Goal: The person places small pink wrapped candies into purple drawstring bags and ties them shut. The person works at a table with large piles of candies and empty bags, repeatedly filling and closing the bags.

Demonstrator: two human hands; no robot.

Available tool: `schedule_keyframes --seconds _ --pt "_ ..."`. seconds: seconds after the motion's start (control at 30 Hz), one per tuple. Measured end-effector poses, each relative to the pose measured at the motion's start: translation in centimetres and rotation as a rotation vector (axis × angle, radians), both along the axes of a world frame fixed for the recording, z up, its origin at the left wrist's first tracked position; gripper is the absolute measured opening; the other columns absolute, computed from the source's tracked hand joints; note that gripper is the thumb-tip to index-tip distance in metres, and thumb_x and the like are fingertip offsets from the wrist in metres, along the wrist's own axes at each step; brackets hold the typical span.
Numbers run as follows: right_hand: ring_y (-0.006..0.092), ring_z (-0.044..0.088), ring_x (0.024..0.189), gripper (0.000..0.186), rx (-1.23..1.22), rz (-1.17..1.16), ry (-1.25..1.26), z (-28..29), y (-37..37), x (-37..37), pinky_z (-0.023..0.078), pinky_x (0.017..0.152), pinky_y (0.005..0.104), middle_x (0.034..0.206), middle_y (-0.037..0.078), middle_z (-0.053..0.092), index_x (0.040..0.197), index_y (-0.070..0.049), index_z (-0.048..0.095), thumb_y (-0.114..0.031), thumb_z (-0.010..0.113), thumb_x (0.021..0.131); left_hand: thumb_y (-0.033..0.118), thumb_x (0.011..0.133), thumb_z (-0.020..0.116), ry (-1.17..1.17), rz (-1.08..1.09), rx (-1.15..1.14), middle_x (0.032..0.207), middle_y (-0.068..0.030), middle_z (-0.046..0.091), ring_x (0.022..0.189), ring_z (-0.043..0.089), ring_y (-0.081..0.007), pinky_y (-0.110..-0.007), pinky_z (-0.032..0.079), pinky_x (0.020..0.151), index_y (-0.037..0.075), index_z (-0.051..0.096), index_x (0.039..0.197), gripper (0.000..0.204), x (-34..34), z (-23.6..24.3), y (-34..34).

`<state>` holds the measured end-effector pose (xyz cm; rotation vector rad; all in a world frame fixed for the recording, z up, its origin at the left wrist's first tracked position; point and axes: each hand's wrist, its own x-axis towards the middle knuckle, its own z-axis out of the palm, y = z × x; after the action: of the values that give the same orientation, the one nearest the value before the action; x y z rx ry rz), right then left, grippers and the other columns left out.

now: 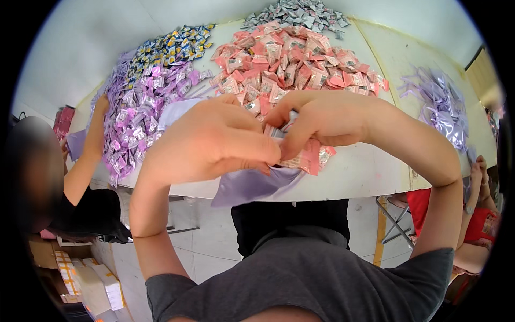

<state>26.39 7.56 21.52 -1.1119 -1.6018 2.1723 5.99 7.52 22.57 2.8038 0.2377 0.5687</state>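
Note:
Close together over the table's near edge, both my hands meet around a lavender satin pouch (pixel 257 185). My left hand (pixel 220 137) is closed, its fingers at the top of the pouch, which hangs below them. My right hand (pixel 327 118) pinches small wrapped packets: a pink packet (pixel 306 159) shows under its fingers, and a silver-grey packet (pixel 292 119) shows between thumb and forefinger. The pouch's mouth is mostly hidden by my fingers, so I cannot tell how far in the packets are. Just beyond lies a big heap of pink packets (pixel 292 59).
Left of the pink heap lie purple packets (pixel 137 115) and blue-yellow packets (pixel 171 48); grey packets (pixel 298 15) are piled behind. Lavender pouches (pixel 448 115) lie at right. Co-workers' arms show at left (pixel 88 155) and right (pixel 475 182). Cartons (pixel 96 284) stand on the floor.

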Motion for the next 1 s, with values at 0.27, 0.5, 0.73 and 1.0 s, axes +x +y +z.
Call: schedule_keyframes --seconds 0.27,0.5,0.73,1.0 --pt "0.0212 0.062 0.067 0.027 0.948 0.334 -0.573 -1.0 -0.1 -2.7 0.047 0.056 0.0326 0.075 0.011 0.063 0.088 -0.001 0.062 -0.011 0.063 0.063 0.008 0.055 0.066 0.048 0.166 0.24 0.067 0.0017 0.053 0.057 0.051 -0.0151 -0.026 0.039 0.047 0.014 0.061 0.075 0.022 0.4 -2.9 -3.4" --pt "0.0264 0.062 0.069 0.023 0.756 0.267 -0.656 -0.6 1.4 -2.2 0.047 0.062 0.0361 0.083 0.017 0.061 0.094 0.003 0.058 -0.001 0.053 0.071 0.007 0.06 0.063 -0.105 0.213 0.512 0.069 0.0016 0.047 0.062 0.05 -0.0123 -0.025 0.04 0.048 0.014 0.057 0.079 0.02 0.8 -6.3 -2.5" --pt "0.0219 0.061 0.088 0.018 1.136 -0.239 -0.28 -0.7 1.6 2.0 0.048 0.072 0.0346 0.091 0.011 0.064 0.095 0.001 0.062 -0.006 0.058 0.078 0.007 0.061 0.065 -0.17 0.432 0.459 0.072 0.0 0.053 0.063 0.052 -0.0146 -0.027 0.041 0.049 0.011 0.059 0.081 0.021 -1.5 -9.2 -0.6" --pt "0.0259 0.058 0.08 0.024 1.239 -0.174 -0.27 -9.2 0.2 0.6 0.047 0.071 0.0329 0.089 0.014 0.061 0.103 0.0 0.058 -0.005 0.061 0.079 0.005 0.072 0.065 -0.456 0.529 0.516 0.072 -0.006 0.056 0.063 0.055 -0.019 -0.026 0.043 0.053 0.005 0.058 0.08 0.011 -1.6 -9.1 0.4"
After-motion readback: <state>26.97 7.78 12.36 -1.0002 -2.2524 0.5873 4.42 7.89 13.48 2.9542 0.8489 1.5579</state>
